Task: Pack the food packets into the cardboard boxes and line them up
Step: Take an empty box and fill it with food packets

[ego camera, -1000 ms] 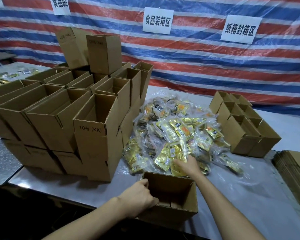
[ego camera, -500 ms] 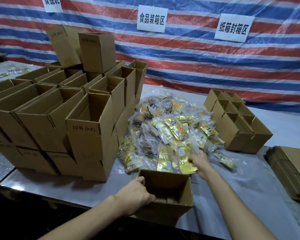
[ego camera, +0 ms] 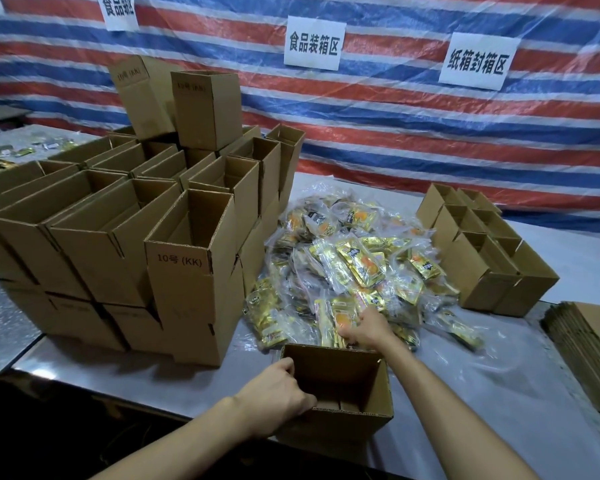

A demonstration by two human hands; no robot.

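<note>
An open cardboard box (ego camera: 368, 379) stands at the table's near edge, its inside bare as far as I can see. My left hand (ego camera: 278, 396) grips its left wall, thumb over the rim. Just behind the box lies a heap of gold and clear food packets (ego camera: 354, 268). My right hand (ego camera: 364, 329) is at the heap's near edge, just past the box's far rim, fingers curled around a few yellow packets (ego camera: 336, 320).
Stacked open boxes marked "10号 (KK)" (ego camera: 184, 271) fill the table's left side. A small block of open boxes (ego camera: 492, 275) stands right of the heap. Flattened cartons (ego camera: 589, 344) lie at the far right. A striped tarp with paper signs hangs behind.
My right hand has pulled back from the heap toward the box's far rim with packets in its fingers. The left hand has stayed on the box wall. The view has shifted slightly.
</note>
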